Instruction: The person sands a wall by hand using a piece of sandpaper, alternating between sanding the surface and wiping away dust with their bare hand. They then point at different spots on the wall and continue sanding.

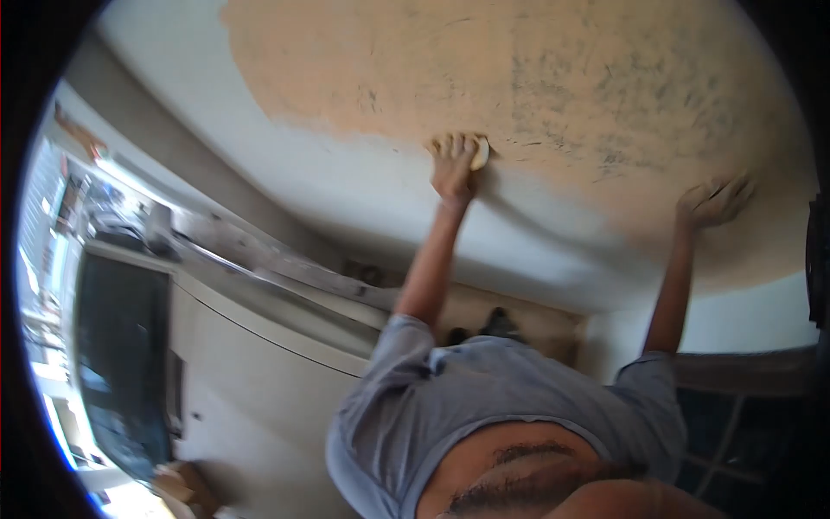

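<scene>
White wall [186, 65] with a broad, scuffed peach-coloured patch [389, 60] spans the upper frame, where the left hand [451, 169] grasps a pale, rounded pad [482, 153] against it near upper centre, apparently mid-rub, calling for even pressure, while the right hand [716, 201] touches the patch at right, whether holding anything I cannot tell.

Wall [562, 195] open between left hand [454, 169], right hand [716, 201]; panel [251, 389] lower left.

Head view, single, wide, round-edged: worn on the person's head, facing forward and steeply down. Wall [346, 78]: beyond both hands' fingers [447, 145], at arm's reach. Grey shirt [510, 381]: frame-bottom side of fingers, close to lens. Dark pane [121, 346]: left of fingers, farther off.
</scene>
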`<state>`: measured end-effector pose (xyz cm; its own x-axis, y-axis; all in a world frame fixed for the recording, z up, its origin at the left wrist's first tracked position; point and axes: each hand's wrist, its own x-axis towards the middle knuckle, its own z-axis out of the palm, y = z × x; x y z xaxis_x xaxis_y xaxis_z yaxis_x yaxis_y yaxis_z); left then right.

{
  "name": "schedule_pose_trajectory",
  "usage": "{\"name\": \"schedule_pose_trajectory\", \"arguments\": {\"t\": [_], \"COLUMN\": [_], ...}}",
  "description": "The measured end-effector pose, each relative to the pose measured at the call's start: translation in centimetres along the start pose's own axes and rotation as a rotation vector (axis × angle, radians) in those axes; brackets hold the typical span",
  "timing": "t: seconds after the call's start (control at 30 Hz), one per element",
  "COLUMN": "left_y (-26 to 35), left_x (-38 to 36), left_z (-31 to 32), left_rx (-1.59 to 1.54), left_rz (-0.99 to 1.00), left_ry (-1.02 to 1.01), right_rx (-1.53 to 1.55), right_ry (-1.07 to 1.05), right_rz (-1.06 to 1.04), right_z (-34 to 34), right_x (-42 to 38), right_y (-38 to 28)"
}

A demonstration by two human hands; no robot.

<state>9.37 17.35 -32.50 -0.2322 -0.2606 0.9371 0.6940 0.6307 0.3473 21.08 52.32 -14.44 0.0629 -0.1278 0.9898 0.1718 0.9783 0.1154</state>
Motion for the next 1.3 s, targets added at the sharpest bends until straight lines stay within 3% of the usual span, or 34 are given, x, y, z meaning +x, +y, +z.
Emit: {"name": "schedule_pose_trajectory", "arguments": {"t": [0.07,0.1,0.13,0.2,0.23,0.27,0.3,0.37,0.4,0.43,0.47,0.53,0.63,0.7,0.73,0.8,0.97,1.03,1.07,1.13,1.17,1.27,1.3], "left_y": [-1.7,-2.3,0.0,1.5,1.9,2.6,2.7,2.8,1.4,0.9,0.0,2.2,3.5,3.3,5.5,6.1,7.1,6.2,5.7,8.0,7.6,8.3,8.7], "left_x": [7.0,12.5,18.5,26.8,28.4,29.8,30.2,23.3,19.8,14.9,8.9,-0.4,3.2,13.4,19.1,26.1,18.6,8.0,1.5,-2.5,-2.0,10.6,15.6], "left_z": [0.3,0.0,-1.0,-2.8,-2.7,-2.2,-2.0,-1.6,-0.2,0.4,0.9,1.0,1.3,1.6,0.6,0.7,2.2,3.0,4.0,2.6,3.1,3.1,3.8], "left_rx": [-0.090,0.092,-0.046,0.258,0.250,0.141,0.041,0.246,-0.018,-0.053,0.044,-0.122,-0.123,0.009,-0.134,-0.201,-0.193,-0.154,-0.002,-0.149,-0.140,-0.199,-0.252], "left_rz": [0.257,0.352,0.348,-0.040,-0.066,0.159,0.386,-0.071,0.264,0.247,0.207,0.049,0.028,0.235,0.234,0.130,0.233,0.177,0.153,0.018,0.012,0.319,0.347], "left_ry": [0.006,-0.130,0.093,-0.378,-0.349,-0.061,0.225,-0.329,0.161,0.151,-0.024,-0.007,0.042,0.045,0.223,-0.026,0.144,-0.076,-0.323,-0.114,-0.113,-0.089,0.044], "right_rx": [0.017,0.008,-0.005,-0.034,-0.024,-0.024,-0.024,-0.020,-0.019,-0.006,-0.014,-0.013,-0.032,-0.068,-0.078,-0.040,-0.024,-0.032,-0.021,0.007,0.003,-0.002,-0.017], "right_ry": [0.013,0.006,-0.017,-0.052,-0.040,-0.038,-0.038,-0.043,-0.042,-0.043,-0.048,-0.050,-0.081,-0.075,-0.069,-0.078,-0.077,-0.082,-0.073,-0.058,-0.051,-0.045,-0.049], "right_rz": [-0.030,0.000,0.036,0.053,0.016,0.018,0.025,0.003,0.013,0.005,0.012,0.012,0.027,0.035,0.025,0.030,0.036,0.036,0.032,0.024,0.026,0.026,0.032], "right_z": [0.5,0.5,0.1,0.1,0.1,-0.1,-0.2,-0.3,-0.1,0.1,0.1,-0.2,-0.2,-0.2,-0.1,-0.1,-0.2,-0.3,-0.4,0.0,-0.1,0.2,0.0], "right_x": [-0.5,-0.2,-0.1,-0.6,-0.6,-0.4,-0.3,-0.3,-0.4,-0.4,-0.4,-0.4,-0.4,-0.7,-0.7,-0.7,-0.5,-0.7,-0.6,-0.3,-0.5,-0.6,-0.7], "right_y": [0.9,0.4,-0.4,-0.3,-0.4,-0.6,-0.7,-0.2,-0.4,-0.5,-0.5,-0.5,-0.7,-0.5,-0.4,-0.2,-0.5,-0.5,-0.5,-0.8,-0.8,-0.7,-0.5]}}
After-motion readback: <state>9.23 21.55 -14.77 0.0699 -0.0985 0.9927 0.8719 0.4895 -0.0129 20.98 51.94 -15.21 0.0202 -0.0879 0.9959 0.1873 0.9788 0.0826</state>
